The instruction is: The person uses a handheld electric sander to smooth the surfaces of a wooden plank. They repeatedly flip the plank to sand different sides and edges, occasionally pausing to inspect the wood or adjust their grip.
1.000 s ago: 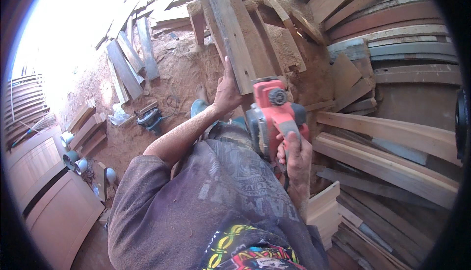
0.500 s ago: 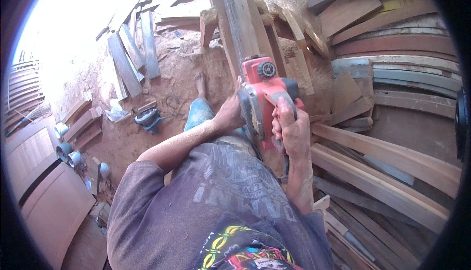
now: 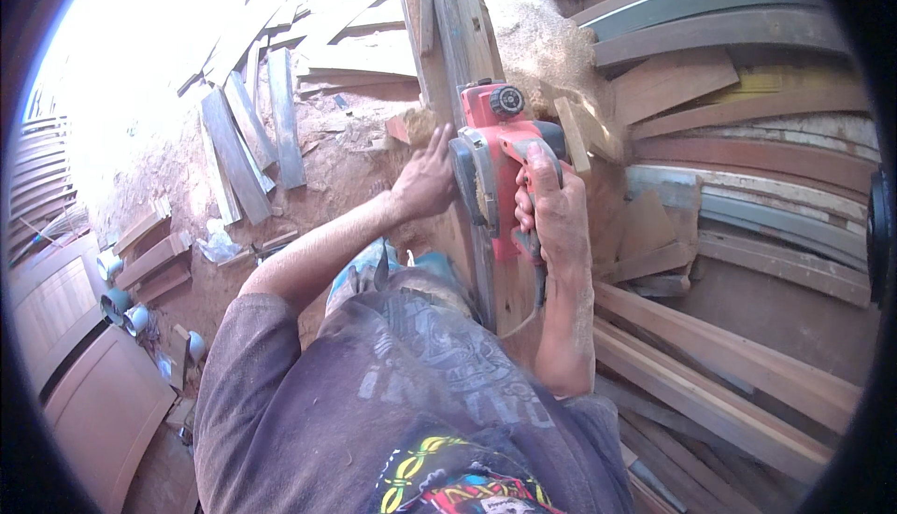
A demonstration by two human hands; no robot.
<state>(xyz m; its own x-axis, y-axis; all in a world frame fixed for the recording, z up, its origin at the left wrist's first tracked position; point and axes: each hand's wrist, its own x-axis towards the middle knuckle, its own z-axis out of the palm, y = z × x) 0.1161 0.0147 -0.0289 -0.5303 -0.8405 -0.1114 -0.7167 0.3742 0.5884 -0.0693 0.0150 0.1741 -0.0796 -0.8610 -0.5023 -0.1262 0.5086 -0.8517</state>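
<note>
A red electric planer (image 3: 500, 164) with a black knob rests on a long wooden beam (image 3: 464, 33). My right hand (image 3: 551, 192) is wrapped round its rear handle, thumb along the top. My left hand (image 3: 425, 178) lies at the left edge of the beam, just beside the planer, with its fingers stretched forward. Whether its fingertips touch the planer or only the wood cannot be made out. A power cord (image 3: 537, 294) hangs from the back of the handle past my right wrist. A narrow strip of wood (image 3: 426, 9) lies on the beam's far part.
Stacked boards (image 3: 747, 154) fill the right side, with long planks (image 3: 719, 355) nearer me. Loose grey boards (image 3: 248, 131) lie on the dusty ground at left. Door panels (image 3: 107, 402) and several round pale-blue pieces (image 3: 117, 304) are at the lower left. Shavings (image 3: 547, 9) are heaped beyond the beam.
The planer and my body have moved forward along the beam, whose far end now shows. My left hand has gone forward too, its fingers stretched out. My right hand keeps its grip.
</note>
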